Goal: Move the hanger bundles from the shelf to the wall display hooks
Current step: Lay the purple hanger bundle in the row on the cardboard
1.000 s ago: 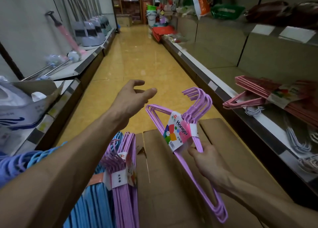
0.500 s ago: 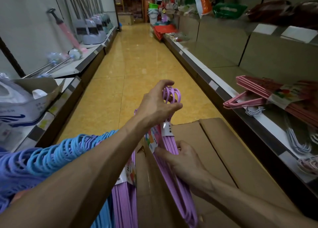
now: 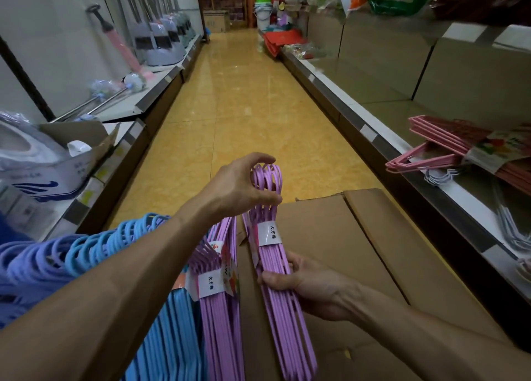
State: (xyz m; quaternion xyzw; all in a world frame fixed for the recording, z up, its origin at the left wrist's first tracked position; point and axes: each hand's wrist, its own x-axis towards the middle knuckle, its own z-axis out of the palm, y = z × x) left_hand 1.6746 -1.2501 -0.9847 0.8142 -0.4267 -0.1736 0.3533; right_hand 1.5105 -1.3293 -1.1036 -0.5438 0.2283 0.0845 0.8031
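Observation:
A purple hanger bundle [image 3: 283,303] with a white paper band stands edge-on in the middle of the view. My right hand [image 3: 301,283] grips its bars from the right side. My left hand [image 3: 244,188] curls its fingers and thumb round the bundle's hooks at the top. Over my left forearm hang a second purple bundle [image 3: 218,308] and several blue hanger bundles [image 3: 71,254]. A pink hanger bundle [image 3: 448,150] lies on the right-hand shelf [image 3: 373,133].
A closed cardboard box [image 3: 359,254] sits right below my hands. White wire hangers [image 3: 517,231] lie on the right shelf. The left shelf holds an open carton [image 3: 80,139], mops and dustpans [image 3: 163,44]. A yellow-tiled aisle [image 3: 244,93] runs ahead between the shelves.
My left hand reached across and took hold of the bundle's hooks. My right hand turned the bundle from flat-on to edge-on and drew it closer. The blue bundles on my forearm came into view.

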